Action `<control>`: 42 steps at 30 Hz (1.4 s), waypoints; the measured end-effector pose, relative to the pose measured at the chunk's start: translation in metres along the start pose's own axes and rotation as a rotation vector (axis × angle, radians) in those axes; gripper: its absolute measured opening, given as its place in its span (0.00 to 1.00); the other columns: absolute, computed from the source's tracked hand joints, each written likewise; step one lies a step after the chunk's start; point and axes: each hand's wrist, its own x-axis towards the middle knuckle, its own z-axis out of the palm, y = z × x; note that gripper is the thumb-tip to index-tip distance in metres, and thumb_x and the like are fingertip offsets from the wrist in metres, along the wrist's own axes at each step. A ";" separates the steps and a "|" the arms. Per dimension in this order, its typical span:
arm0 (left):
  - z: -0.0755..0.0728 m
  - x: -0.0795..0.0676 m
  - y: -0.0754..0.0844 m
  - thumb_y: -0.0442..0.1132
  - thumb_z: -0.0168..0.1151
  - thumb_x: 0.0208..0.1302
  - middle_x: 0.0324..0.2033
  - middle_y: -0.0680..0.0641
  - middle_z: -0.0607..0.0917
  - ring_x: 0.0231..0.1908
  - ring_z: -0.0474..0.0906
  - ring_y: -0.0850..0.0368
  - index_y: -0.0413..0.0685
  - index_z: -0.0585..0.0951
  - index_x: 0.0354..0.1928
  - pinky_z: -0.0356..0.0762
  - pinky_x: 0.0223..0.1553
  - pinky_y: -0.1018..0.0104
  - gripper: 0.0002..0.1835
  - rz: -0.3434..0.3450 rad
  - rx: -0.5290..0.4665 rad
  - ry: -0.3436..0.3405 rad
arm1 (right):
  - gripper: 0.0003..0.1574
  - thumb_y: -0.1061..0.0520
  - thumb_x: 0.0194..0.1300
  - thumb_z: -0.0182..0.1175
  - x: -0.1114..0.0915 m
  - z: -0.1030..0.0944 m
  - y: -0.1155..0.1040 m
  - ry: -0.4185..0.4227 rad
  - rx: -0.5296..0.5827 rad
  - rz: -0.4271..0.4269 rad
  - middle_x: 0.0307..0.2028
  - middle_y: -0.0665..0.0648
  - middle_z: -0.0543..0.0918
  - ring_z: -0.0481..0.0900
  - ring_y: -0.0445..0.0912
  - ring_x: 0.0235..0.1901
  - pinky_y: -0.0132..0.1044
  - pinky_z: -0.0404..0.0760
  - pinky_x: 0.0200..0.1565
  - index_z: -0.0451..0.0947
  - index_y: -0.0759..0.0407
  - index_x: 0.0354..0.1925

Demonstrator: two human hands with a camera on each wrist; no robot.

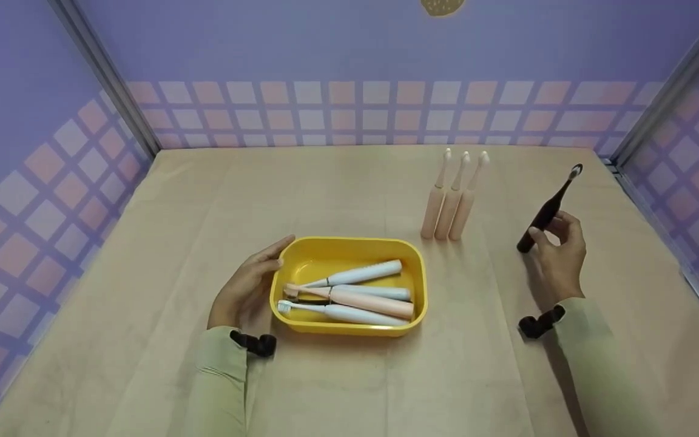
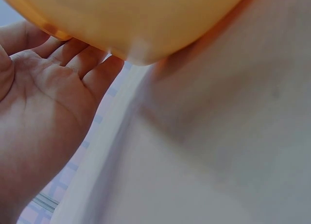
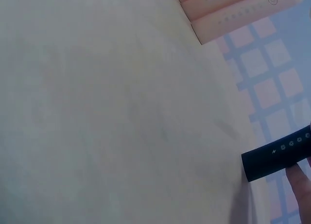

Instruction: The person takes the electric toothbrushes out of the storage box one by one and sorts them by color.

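- Head view: the right hand pinches a black electric toothbrush low on its handle, well right of three pink electric toothbrushes standing side by side. Holding it steady seems to call for a light pinch, the handle plumb and its base flat; letting go while it leans could tip it.
- Same view: the left hand holds the left end of a yellow bin, thumb at the rim, fingers along the outer wall; white and pink toothbrushes lie inside. The hands are well apart, both wrists coming from the near side.
- Left wrist view: the palm faces the camera, the fingers slightly bent against the bin's outside. Gentle pressure should be enough to keep it from sliding.
- Right wrist view: the black handle's row of marked symbols shows, with a fingertip beneath. The base is at the tabletop; I cannot tell whether it bears fully. Most of this hand is out of frame.
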 end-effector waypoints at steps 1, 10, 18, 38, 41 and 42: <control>0.000 0.000 0.000 0.32 0.41 0.71 0.74 0.45 0.57 0.72 0.56 0.48 0.49 0.54 0.75 0.57 0.71 0.56 0.31 -0.001 0.002 0.004 | 0.28 0.61 0.63 0.62 0.000 0.000 0.000 -0.004 0.006 0.005 0.45 0.42 0.76 0.74 0.34 0.51 0.34 0.73 0.56 0.68 0.52 0.60; -0.002 0.001 0.001 0.31 0.41 0.71 0.75 0.45 0.54 0.73 0.53 0.48 0.47 0.53 0.75 0.55 0.71 0.56 0.32 0.018 0.017 -0.020 | 0.27 0.62 0.62 0.63 0.002 -0.001 -0.001 -0.015 0.018 0.020 0.44 0.42 0.77 0.75 0.34 0.50 0.23 0.74 0.50 0.69 0.51 0.59; -0.002 0.000 0.001 0.32 0.41 0.71 0.75 0.44 0.54 0.72 0.54 0.46 0.46 0.51 0.76 0.63 0.68 0.61 0.32 0.023 0.001 -0.032 | 0.28 0.62 0.62 0.63 0.002 -0.002 0.005 -0.017 0.031 -0.034 0.45 0.44 0.78 0.75 0.34 0.49 0.36 0.72 0.57 0.69 0.54 0.60; -0.002 0.001 0.000 0.34 0.44 0.71 0.74 0.46 0.57 0.72 0.57 0.50 0.49 0.55 0.75 0.58 0.70 0.59 0.31 0.015 0.021 0.006 | 0.27 0.57 0.64 0.62 -0.003 0.000 0.002 -0.014 0.055 0.030 0.48 0.44 0.76 0.73 0.37 0.53 0.42 0.69 0.63 0.69 0.53 0.60; -0.002 0.001 -0.001 0.34 0.43 0.71 0.74 0.46 0.57 0.72 0.57 0.50 0.49 0.55 0.75 0.59 0.70 0.60 0.31 0.013 0.027 0.009 | 0.28 0.56 0.63 0.62 -0.002 -0.001 0.002 -0.014 0.054 0.047 0.48 0.43 0.76 0.74 0.36 0.52 0.39 0.70 0.61 0.70 0.52 0.61; -0.002 0.001 -0.001 0.34 0.43 0.71 0.74 0.46 0.57 0.72 0.57 0.50 0.49 0.55 0.75 0.59 0.70 0.60 0.31 0.012 0.022 0.006 | 0.28 0.56 0.63 0.63 -0.002 -0.001 0.002 -0.012 0.058 0.053 0.48 0.42 0.76 0.74 0.35 0.52 0.37 0.70 0.60 0.70 0.53 0.61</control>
